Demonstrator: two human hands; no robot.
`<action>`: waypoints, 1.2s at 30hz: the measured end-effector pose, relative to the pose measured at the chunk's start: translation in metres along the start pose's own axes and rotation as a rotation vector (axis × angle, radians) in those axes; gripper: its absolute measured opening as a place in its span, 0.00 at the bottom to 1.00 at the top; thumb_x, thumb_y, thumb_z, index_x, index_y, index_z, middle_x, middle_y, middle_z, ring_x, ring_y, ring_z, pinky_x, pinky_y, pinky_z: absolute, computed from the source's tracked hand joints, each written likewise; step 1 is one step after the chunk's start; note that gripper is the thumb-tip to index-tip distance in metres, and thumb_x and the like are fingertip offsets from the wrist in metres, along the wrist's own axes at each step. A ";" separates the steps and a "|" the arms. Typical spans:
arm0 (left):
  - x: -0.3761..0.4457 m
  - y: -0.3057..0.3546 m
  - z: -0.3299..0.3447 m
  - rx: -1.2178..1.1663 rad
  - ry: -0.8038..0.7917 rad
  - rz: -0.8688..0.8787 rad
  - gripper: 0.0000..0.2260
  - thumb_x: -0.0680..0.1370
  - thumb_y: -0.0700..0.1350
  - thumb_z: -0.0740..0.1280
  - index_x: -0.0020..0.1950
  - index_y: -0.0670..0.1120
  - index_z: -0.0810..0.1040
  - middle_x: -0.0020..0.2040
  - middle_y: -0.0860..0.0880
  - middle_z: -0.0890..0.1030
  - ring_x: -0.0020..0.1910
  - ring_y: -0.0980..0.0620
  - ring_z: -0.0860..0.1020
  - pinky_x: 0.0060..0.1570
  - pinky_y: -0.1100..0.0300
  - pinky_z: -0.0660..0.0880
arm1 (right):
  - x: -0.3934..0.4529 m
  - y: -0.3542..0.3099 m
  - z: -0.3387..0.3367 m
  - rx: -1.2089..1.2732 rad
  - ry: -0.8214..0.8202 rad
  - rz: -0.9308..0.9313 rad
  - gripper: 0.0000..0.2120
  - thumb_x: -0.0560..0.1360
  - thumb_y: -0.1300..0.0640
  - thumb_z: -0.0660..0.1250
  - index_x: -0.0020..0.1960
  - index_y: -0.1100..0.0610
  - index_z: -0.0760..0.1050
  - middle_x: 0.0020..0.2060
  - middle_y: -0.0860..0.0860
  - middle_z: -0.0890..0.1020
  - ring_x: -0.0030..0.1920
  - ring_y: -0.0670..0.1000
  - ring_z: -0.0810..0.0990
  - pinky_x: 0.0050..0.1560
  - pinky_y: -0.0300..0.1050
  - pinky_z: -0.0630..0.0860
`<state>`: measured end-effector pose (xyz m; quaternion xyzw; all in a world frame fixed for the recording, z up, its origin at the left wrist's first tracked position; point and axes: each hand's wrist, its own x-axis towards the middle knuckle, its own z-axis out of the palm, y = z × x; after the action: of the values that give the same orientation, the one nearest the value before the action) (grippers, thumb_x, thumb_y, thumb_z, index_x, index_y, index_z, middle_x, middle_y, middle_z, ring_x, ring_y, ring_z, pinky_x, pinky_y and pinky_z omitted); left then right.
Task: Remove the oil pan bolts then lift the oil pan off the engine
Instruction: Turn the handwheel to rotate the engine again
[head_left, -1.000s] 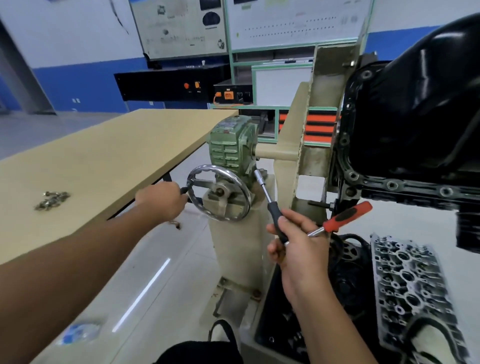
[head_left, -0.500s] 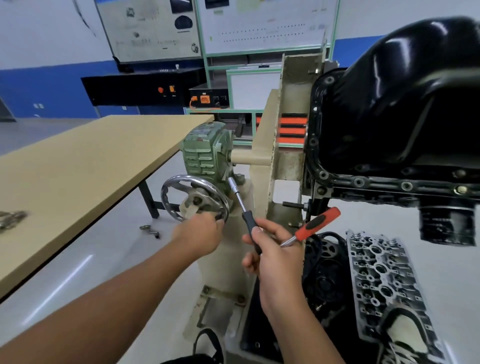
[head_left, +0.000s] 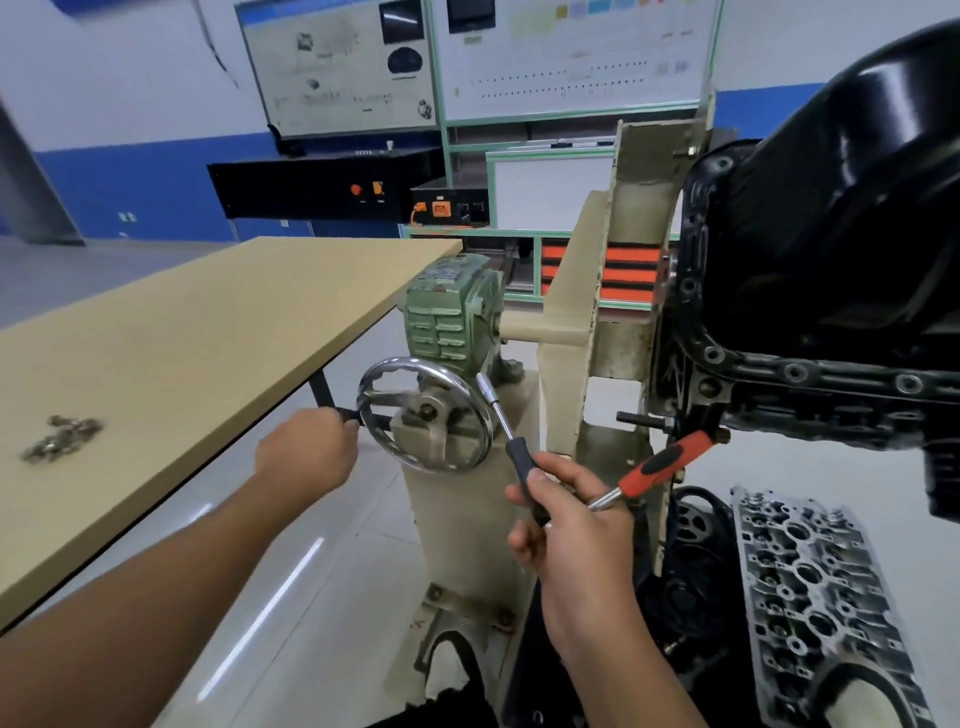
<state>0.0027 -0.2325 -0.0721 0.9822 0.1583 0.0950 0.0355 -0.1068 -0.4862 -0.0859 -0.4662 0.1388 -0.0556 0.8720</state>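
The black oil pan (head_left: 852, 218) sits on the engine (head_left: 810, 395), which hangs tilted on a beige stand at the right. Empty bolt holes show along the pan's flange. My left hand (head_left: 306, 454) grips the black crank handle of the stand's silver handwheel (head_left: 426, 415). My right hand (head_left: 566, 525) holds two tools together: a black-handled nut driver (head_left: 506, 431) pointing up and a red-handled ratchet (head_left: 660, 467) pointing right. A small pile of removed bolts (head_left: 60, 439) lies on the wooden table at the left.
The wooden table (head_left: 208, 332) runs along the left. A green gearbox (head_left: 452, 312) sits behind the handwheel. A cylinder head (head_left: 810, 587) and black engine parts lie on the floor tray at lower right. Display boards and a black console stand at the back.
My left hand has swung with the crank handle from the wheel's bottom back up to its left side. The engine with the oil pan has shifted in the view. My right hand keeps holding both tools.
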 end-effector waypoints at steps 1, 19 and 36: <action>-0.001 0.007 -0.012 -0.016 0.037 0.019 0.20 0.84 0.55 0.57 0.37 0.46 0.72 0.34 0.49 0.75 0.32 0.48 0.75 0.34 0.58 0.69 | 0.000 0.001 0.000 0.000 0.005 0.005 0.08 0.79 0.65 0.69 0.54 0.56 0.83 0.41 0.62 0.85 0.23 0.52 0.74 0.27 0.43 0.70; -0.018 0.006 0.040 -0.081 -0.181 -0.127 0.20 0.85 0.57 0.53 0.57 0.45 0.78 0.56 0.43 0.82 0.55 0.40 0.81 0.57 0.48 0.77 | -0.001 0.002 -0.003 -0.012 0.026 -0.036 0.10 0.79 0.64 0.70 0.50 0.51 0.85 0.39 0.59 0.86 0.22 0.51 0.74 0.25 0.42 0.72; -0.039 0.022 0.064 -0.008 -0.225 0.004 0.15 0.85 0.52 0.54 0.58 0.47 0.78 0.55 0.45 0.81 0.54 0.41 0.81 0.52 0.50 0.75 | -0.006 0.006 0.001 -0.087 0.040 -0.098 0.11 0.78 0.64 0.71 0.48 0.48 0.86 0.38 0.57 0.86 0.23 0.53 0.75 0.28 0.45 0.73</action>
<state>-0.0140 -0.2678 -0.1398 0.9868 0.1510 -0.0155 0.0566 -0.1121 -0.4807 -0.0894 -0.5086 0.1354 -0.1013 0.8442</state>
